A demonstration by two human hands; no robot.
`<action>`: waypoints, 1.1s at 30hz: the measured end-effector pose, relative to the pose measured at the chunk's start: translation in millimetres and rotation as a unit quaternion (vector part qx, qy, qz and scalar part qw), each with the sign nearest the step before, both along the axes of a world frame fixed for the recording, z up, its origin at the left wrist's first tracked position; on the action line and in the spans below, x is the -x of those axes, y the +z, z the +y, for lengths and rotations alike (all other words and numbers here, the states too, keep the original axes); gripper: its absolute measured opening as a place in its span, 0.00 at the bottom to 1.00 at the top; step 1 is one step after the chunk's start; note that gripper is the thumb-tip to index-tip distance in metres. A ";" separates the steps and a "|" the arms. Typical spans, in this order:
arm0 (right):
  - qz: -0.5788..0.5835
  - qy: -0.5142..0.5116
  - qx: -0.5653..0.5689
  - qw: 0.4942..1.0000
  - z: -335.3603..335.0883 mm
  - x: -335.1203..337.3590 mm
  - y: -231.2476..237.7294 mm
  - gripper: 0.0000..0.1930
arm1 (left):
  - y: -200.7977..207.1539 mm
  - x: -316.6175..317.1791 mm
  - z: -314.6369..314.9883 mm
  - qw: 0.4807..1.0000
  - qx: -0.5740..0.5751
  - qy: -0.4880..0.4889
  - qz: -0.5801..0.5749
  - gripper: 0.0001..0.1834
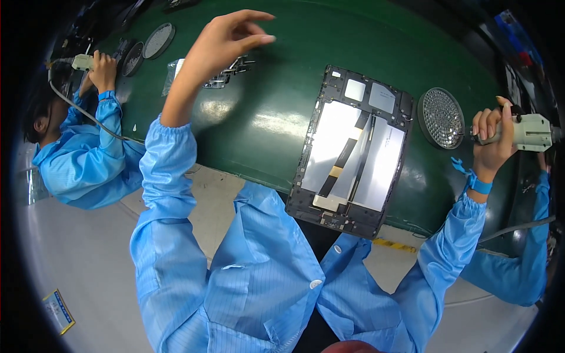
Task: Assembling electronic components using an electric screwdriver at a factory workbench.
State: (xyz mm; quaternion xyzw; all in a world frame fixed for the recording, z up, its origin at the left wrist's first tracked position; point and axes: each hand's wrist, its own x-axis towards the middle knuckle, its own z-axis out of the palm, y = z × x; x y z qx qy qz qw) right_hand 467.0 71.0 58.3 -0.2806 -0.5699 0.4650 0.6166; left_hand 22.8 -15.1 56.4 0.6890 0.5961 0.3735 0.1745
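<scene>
While the driver (532,132) is clamped in the right hand (494,135), fingers curled round its pale body, the left hand (223,44) is raised over the bench (273,156), thumb and forefinger apart, nothing seen between them. Metal parts (226,73) are partly hidden beneath the left wrist. The driver's tip is pointed at the dish (441,117), where small shiny bits are gathered; whether the rim is touched cannot be told.

Driver judged rigid, of middling weight, best gripped round the barrel, as is done here. The tablet (385,159) is laid just left of the dish, slightly slanted, its near end apparently carried past the bench edge. Probably light for its breadth and easily flexed; best lifted by both long sides of the frame. Slipperiness to be expected on the smooth panels, and pressure there is best avoided; the ribbon (344,154) is likely to be snagged if brushed.

Black frame noted, thin, bare inside. Two silver panels are crossed by the dark ribbon, gold-banded, and a thin black strip. Pale patches are set at the far end; small circuitry is seen at the near end.
</scene>
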 end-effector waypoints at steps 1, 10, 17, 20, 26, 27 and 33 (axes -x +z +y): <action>-0.001 -0.001 -0.002 1.000 -0.1 -0.3 0.2 0.15 | 1.2 -11.9 1.1 1.000 0.000 -0.001 0.000 0.14; 0.002 0.007 -0.013 1.000 0.8 -0.3 0.5 0.15 | -3.4 -29.2 5.6 0.983 0.155 -0.068 -0.063 0.13; -0.005 0.004 -0.006 1.000 0.8 1.2 -0.3 0.16 | -0.5 -16.4 3.1 0.984 0.162 -0.020 -0.066 0.15; 0.003 0.019 -0.009 1.000 0.6 -2.5 -1.2 0.16 | -3.4 -48.1 -0.2 0.983 0.151 -0.064 -0.078 0.16; 0.006 0.007 -0.007 1.000 -0.4 1.5 -0.1 0.15 | -25.1 -81.3 7.3 0.969 0.188 -0.041 -0.155 0.13; 0.003 0.006 -0.006 1.000 -0.2 1.5 0.1 0.15 | -28.6 -81.2 8.2 0.969 0.188 -0.043 -0.156 0.13; -0.005 0.015 -0.006 1.000 -0.7 2.7 2.1 0.16 | -43.9 -82.0 8.9 0.988 0.072 -0.039 -0.131 0.13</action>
